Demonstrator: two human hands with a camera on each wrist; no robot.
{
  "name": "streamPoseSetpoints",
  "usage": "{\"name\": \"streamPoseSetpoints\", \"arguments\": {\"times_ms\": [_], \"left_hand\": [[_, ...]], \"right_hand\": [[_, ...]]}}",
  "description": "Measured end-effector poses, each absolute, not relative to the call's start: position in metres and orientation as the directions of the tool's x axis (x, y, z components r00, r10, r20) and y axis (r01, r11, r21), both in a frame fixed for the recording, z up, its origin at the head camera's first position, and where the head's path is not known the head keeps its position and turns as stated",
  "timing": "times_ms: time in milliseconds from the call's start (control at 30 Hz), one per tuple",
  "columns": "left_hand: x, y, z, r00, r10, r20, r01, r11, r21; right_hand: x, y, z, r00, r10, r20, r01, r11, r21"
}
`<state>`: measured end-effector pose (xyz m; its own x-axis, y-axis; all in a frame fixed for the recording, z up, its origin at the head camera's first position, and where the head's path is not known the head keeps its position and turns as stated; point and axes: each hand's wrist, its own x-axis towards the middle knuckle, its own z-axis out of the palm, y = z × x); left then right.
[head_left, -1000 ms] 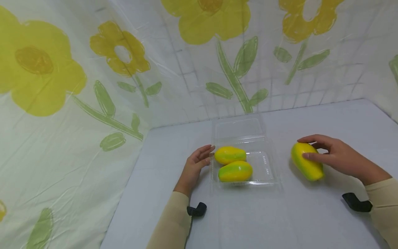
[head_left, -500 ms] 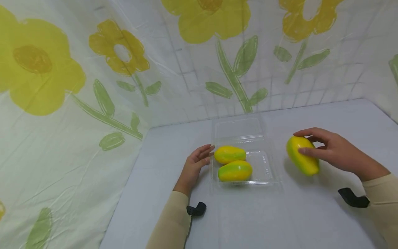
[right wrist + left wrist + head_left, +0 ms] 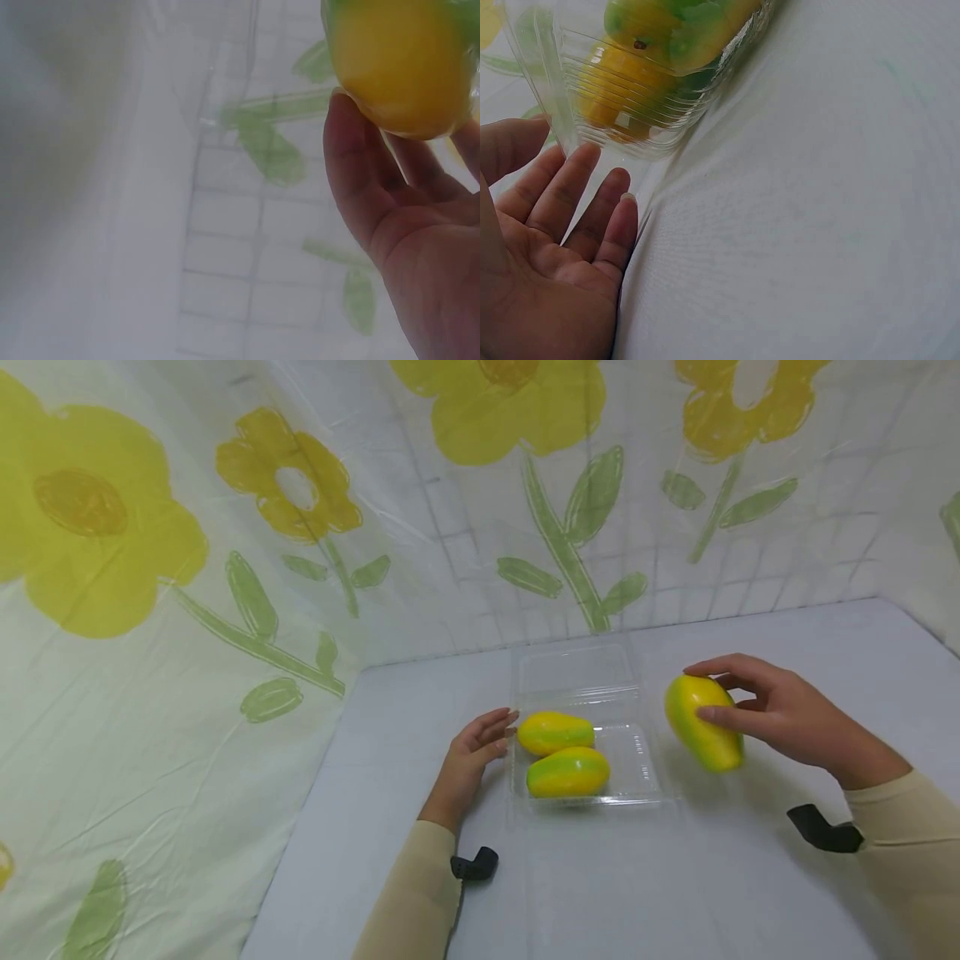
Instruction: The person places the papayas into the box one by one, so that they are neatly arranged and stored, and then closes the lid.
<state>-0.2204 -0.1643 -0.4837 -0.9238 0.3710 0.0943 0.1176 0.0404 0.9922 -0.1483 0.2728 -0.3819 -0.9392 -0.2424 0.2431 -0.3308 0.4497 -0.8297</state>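
My right hand (image 3: 780, 714) grips a yellow-green papaya (image 3: 693, 714) between thumb and fingers, raised over the table to the right of a clear plastic clamshell box (image 3: 630, 768). In the right wrist view the held papaya (image 3: 401, 64) is at the top, with the fingertips on its side. Two more papayas, a rear one (image 3: 553, 732) and a front one (image 3: 573, 772), lie side by side in the left part of the box. My left hand (image 3: 468, 764) is at the box's left wall, fingers extended. In the left wrist view its fingertips (image 3: 585, 152) are right at the ribbed wall (image 3: 622, 82).
The box's lid (image 3: 573, 668) lies folded back behind it. A pale cloth covers the table (image 3: 600, 885). Behind and to the left hangs a flower-printed curtain (image 3: 450, 585). Each wrist bears a black piece, the left one (image 3: 476, 864) and the right one (image 3: 825, 831).
My right hand has lifted the papaya and carried it leftward, closer to the box. My left hand and the two papayas in the box have stayed in place.
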Motion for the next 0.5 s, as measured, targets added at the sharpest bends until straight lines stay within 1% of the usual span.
{"name": "streamPoseSetpoints", "arguments": {"times_ms": [233,500], "left_hand": [[-0.221,-0.165,-0.484,-0.922,0.375,0.094,0.116,0.037,0.993],[-0.221,-0.165,-0.484,-0.922,0.374,0.095,0.114,0.029,0.993]], "right_hand": [[-0.150,0.259,-0.379,-0.933,-0.262,0.248,-0.340,0.414,-0.844],[-0.154,0.242,-0.382,-0.909,-0.325,0.260,-0.378,0.384,-0.842]]}}
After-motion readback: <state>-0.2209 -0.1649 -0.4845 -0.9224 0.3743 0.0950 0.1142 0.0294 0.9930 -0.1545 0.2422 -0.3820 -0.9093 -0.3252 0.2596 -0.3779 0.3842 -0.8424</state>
